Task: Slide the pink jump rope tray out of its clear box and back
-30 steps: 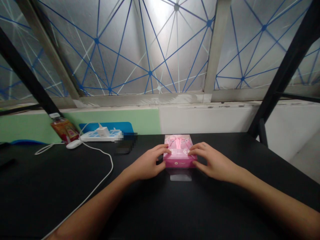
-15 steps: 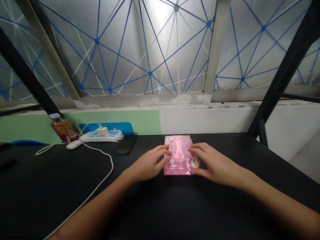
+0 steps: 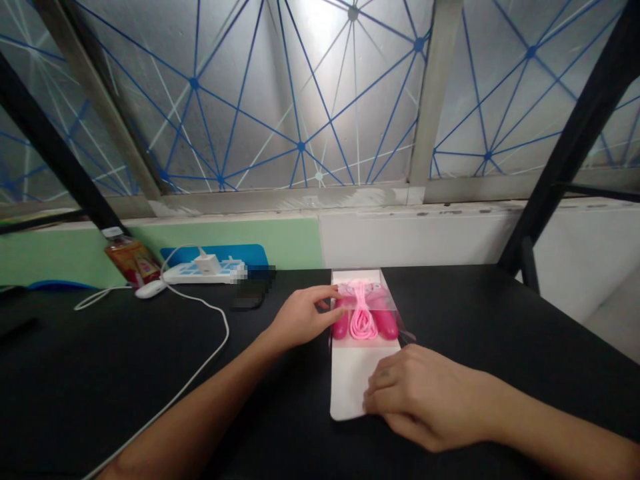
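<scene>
In front of me lies a flat box (image 3: 356, 275), its white-lined cardboard flap (image 3: 345, 387) folded out toward me. Inside, behind a clear plastic sheet, are two deep-pink handles and a bundle of light-pink cord, a jump rope (image 3: 363, 321). My left hand (image 3: 307, 317) rests at the box's left edge, thumb and fingers apart and touching it near the left handle. Closed at the flap's lower right edge is my right hand (image 3: 423, 397), its fingertips partly hidden. A loose bit of clear plastic (image 3: 407, 335) sticks out at the box's right side.
A white cable (image 3: 220, 320) runs across the black table (image 3: 465, 313) on the left, past a power strip (image 3: 227, 271) with a charger, a white mouse-like object (image 3: 150, 289) and a drink bottle (image 3: 131, 259). A dark, pixelated object (image 3: 250, 290) lies left of the box.
My right hand has moved down toward me, and the box's pink printed front has swung out into a flap, exposing the jump rope. My left hand has stayed at the left edge.
</scene>
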`<state>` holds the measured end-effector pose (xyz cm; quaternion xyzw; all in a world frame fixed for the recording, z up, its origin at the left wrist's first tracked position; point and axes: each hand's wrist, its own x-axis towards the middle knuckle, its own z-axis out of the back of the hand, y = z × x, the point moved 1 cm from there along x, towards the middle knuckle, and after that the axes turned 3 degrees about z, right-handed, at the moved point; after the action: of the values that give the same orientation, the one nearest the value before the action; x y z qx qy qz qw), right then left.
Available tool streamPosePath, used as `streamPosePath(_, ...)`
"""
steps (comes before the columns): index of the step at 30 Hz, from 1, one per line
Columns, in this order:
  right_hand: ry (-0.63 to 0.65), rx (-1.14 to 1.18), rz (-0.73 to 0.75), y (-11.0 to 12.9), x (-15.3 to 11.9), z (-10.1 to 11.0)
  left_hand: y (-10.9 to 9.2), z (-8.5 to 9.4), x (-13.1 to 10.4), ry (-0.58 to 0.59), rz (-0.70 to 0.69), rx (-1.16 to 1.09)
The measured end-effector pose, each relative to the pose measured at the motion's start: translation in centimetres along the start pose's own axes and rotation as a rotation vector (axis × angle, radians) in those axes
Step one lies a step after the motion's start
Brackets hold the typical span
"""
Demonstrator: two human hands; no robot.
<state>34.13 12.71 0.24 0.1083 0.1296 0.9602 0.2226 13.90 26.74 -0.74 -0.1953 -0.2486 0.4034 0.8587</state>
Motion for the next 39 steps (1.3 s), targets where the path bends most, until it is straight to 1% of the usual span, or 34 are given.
streamPosePath(2, 0.037, 0.146, 0.040, 0.4, -0.3, 0.1, 0.7, -0.3, 0.8, 0.000, 0.087, -0.052)
streamPosePath(4, 0.091, 0.300, 0.107, 0.7, -0.6, 0.0, 1.1, -0.7, 1.6, -0.042, 0.132, -0.046)
streamPosePath(6, 0.130, 0.408, 0.169, 0.9, -0.9, -0.2, 1.3, -1.1, 2.1, -0.078, 0.125, -0.037)
streamPosePath(9, 0.142, 0.473, 0.217, 0.8, -1.2, -0.5, 1.2, -1.5, 2.4, -0.066, 0.093, -0.040)
streamPosePath(14, 0.143, 0.527, 0.306, 0.7, -0.7, -0.6, 0.8, -0.8, 1.9, -0.044, 0.034, 0.108)
streamPosePath(17, 0.127, 0.574, 0.325, 1.1, -0.4, -0.4, 0.9, -0.4, 1.4, -0.002, 0.027, 0.169)
streamPosePath(19, 0.085, 0.602, 0.256, 1.2, -0.3, 0.0, 1.0, -0.3, 1.0, 0.003, 0.022, 0.193)
streamPosePath(21, -0.044, 0.560, 0.078, 0.6, -0.3, 0.7, 0.8, 0.0, 0.6, -0.031, -0.006, 0.226)
streamPosePath(23, -0.268, 0.400, -0.154, -0.6, -0.3, 1.4, 0.4, 0.7, -0.1, -0.069, -0.052, 0.276)
streamPosePath(24, -0.364, 0.298, -0.248, -1.4, -0.3, 1.6, 0.1, 1.2, -0.4, -0.083, -0.060, 0.300)
streamPosePath(25, -0.441, 0.185, -0.336, -2.3, -0.4, 1.7, -0.2, 1.6, -0.8, -0.071, -0.060, 0.320)
streamPosePath(26, -0.479, 0.087, -0.403, -3.1, -0.5, 1.7, -0.5, 2.0, -1.3, -0.009, -0.056, 0.331)
streamPosePath(27, -0.492, 0.011, -0.462, -3.9, -0.6, 1.5, -0.8, 2.2, -1.7, 0.086, -0.041, 0.325)
streamPosePath(28, -0.473, -0.023, -0.502, -4.6, -0.7, 1.1, -1.2, 2.3, -2.1, 0.176, -0.025, 0.313)
streamPosePath(29, -0.463, -0.034, -0.531, -5.2, -0.9, 0.8, -1.5, 2.3, -2.4, 0.244, -0.032, 0.311)
streamPosePath(30, -0.447, -0.020, -0.550, -5.6, -1.1, 0.4, -1.9, 2.1, -2.7, 0.281, -0.044, 0.311)
streamPosePath(33, -0.409, 0.087, -0.546, -6.1, -1.6, -0.6, -2.5, 1.2, -3.1, 0.303, -0.068, 0.266)
streamPosePath(35, -0.403, 0.155, -0.546, -6.1, -1.8, -0.8, -2.5, 0.8, -3.0, 0.318, -0.050, 0.198)
streamPosePath(37, -0.404, 0.221, -0.573, -5.9, -1.7, -0.9, -2.4, 0.8, -2.9, 0.341, -0.024, 0.140)
streamPosePath(39, -0.394, 0.285, -0.603, -5.8, -1.6, -0.9, -2.2, 1.2, -2.8, 0.368, -0.007, 0.117)
